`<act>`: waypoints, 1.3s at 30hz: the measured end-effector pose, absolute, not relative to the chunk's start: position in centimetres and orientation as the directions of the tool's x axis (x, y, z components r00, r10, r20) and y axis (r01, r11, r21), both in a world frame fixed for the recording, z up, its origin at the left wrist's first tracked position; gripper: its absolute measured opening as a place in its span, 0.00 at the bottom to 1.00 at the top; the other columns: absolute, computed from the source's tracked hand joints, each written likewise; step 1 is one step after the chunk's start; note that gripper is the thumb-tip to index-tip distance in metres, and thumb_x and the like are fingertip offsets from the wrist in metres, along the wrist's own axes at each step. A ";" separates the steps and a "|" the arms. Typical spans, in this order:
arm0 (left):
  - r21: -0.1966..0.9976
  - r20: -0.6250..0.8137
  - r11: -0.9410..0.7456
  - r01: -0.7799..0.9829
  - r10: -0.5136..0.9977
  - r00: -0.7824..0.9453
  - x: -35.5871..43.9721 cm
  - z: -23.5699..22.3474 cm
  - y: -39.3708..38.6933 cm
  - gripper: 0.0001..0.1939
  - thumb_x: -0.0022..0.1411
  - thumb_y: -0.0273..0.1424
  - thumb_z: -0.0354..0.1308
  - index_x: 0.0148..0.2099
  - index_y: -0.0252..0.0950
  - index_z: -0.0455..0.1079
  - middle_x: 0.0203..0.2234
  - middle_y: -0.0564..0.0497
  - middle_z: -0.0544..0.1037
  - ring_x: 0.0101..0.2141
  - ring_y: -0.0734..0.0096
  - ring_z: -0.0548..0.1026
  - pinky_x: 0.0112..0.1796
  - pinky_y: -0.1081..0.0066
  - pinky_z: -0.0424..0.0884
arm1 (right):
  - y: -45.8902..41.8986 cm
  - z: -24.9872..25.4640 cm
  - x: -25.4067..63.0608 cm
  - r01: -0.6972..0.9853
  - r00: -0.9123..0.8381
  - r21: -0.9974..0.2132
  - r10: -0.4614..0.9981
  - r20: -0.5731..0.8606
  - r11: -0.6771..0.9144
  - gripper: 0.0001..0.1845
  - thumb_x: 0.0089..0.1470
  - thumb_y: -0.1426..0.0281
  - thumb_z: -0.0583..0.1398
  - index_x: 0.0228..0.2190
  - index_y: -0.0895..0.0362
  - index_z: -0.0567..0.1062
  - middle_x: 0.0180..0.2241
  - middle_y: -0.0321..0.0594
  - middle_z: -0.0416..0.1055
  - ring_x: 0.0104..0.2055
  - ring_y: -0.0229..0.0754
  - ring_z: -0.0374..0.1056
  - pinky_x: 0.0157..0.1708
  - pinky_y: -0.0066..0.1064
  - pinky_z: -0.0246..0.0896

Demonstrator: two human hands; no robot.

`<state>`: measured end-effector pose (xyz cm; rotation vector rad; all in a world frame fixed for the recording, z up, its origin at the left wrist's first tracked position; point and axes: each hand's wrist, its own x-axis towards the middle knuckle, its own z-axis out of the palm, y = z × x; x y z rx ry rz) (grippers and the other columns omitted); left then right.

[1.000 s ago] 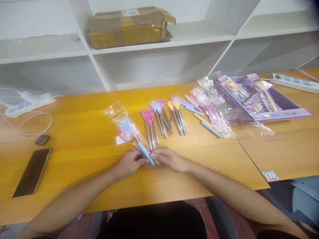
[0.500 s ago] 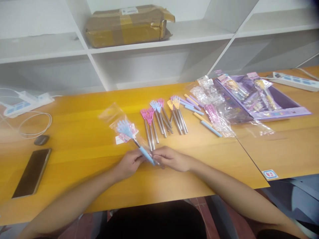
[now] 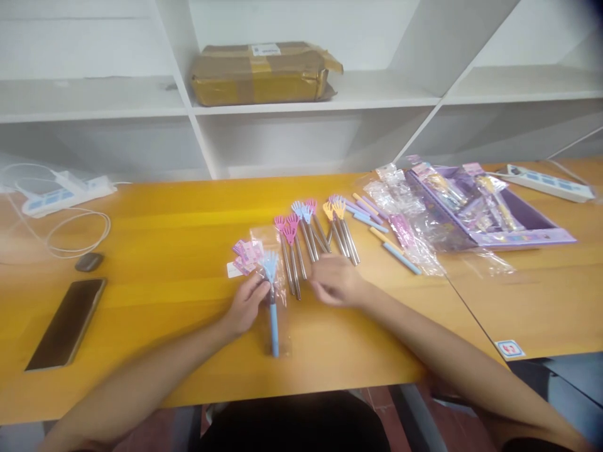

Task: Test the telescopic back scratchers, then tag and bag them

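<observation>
A light blue hand-shaped back scratcher (image 3: 274, 326) lies in a clear plastic bag (image 3: 282, 314), its handle pointing towards me. My left hand (image 3: 249, 301) pinches it through the bag, just under the claw. To the right, my right hand (image 3: 336, 279) is curled with its back up; whatever its fingers hold, if anything, is hidden. It is beside the handles of several pink back scratchers (image 3: 289, 235). Blue ones (image 3: 306, 216) and yellow ones (image 3: 336, 213) lie just behind. Pink-and-white cards (image 3: 247, 252) sit beyond my left hand.
Coloured tubes (image 3: 372, 210) and clear bags (image 3: 400, 194) lie to the right, near a purple box (image 3: 532, 235) with bagged items. On the left are a phone (image 3: 66, 323), a small dark object (image 3: 88, 262) and a power strip (image 3: 70, 194). A taped carton (image 3: 264, 75) rests on the shelf.
The bagged back scratcher has turned upright and come closer to me. My left hand has shifted to its neck. My right hand has let go of its handle end and moved up and right.
</observation>
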<state>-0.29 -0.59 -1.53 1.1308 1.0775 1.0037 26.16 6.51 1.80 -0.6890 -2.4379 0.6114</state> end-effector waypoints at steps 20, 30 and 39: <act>1.000 -0.001 0.016 -0.026 0.870 0.493 -0.4 -1.1 -1.6 0.15 0.69 0.42 0.57 0.36 0.35 0.70 0.23 0.55 0.70 0.22 0.74 0.67 0.26 0.74 0.66 | 15.5 1.1 14.3 0.526 -0.770 -0.457 0.630 0.102 0.717 0.29 0.56 0.59 0.75 0.54 0.57 0.78 0.56 0.49 0.70 0.47 0.48 0.74 0.46 0.38 0.71; 0.999 0.010 0.006 -0.032 0.875 0.485 -0.7 -1.0 -1.4 0.22 0.71 0.49 0.56 0.36 0.35 0.71 0.23 0.54 0.71 0.24 0.73 0.68 0.28 0.73 0.66 | 14.0 3.5 19.1 0.291 -0.507 -0.886 0.844 0.178 0.362 0.30 0.53 0.62 0.73 0.54 0.54 0.73 0.44 0.43 0.78 0.40 0.43 0.74 0.41 0.36 0.71; 0.983 -0.107 0.141 -0.113 0.958 0.266 -0.4 -1.5 -0.9 0.27 0.74 0.56 0.53 0.39 0.36 0.70 0.28 0.51 0.77 0.27 0.69 0.75 0.31 0.70 0.73 | 9.4 1.5 25.2 -0.291 -0.212 -0.902 0.941 -0.264 -0.319 0.29 0.44 0.58 0.78 0.42 0.53 0.73 0.26 0.27 0.67 0.24 0.31 0.60 0.23 0.24 0.53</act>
